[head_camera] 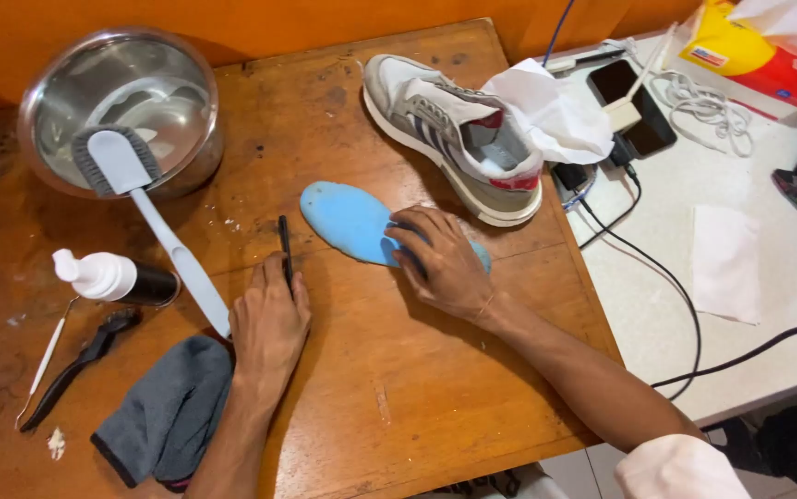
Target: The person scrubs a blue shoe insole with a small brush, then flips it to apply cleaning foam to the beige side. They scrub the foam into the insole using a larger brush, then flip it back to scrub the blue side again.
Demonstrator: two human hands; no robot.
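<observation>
Insole – blue, flat; right hand pressing it, left hand gripping black tool.

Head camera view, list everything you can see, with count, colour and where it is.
Insole: one, blue, table centre.
Thin tool: one, black, left of insole.
Shoe: one, grey and white, behind insole.
Bowl: one, steel, far left corner.
Long brush: one, grey-white, head resting in bowl.
Foam bottle: one, black with white top, lying at left.
Cloth: one, grey, near edge.
Small brush: one, black, left of cloth.
Phone: one, black, white side counter.
Left hand: on thin tool.
Right hand: pressing on insole.
</observation>
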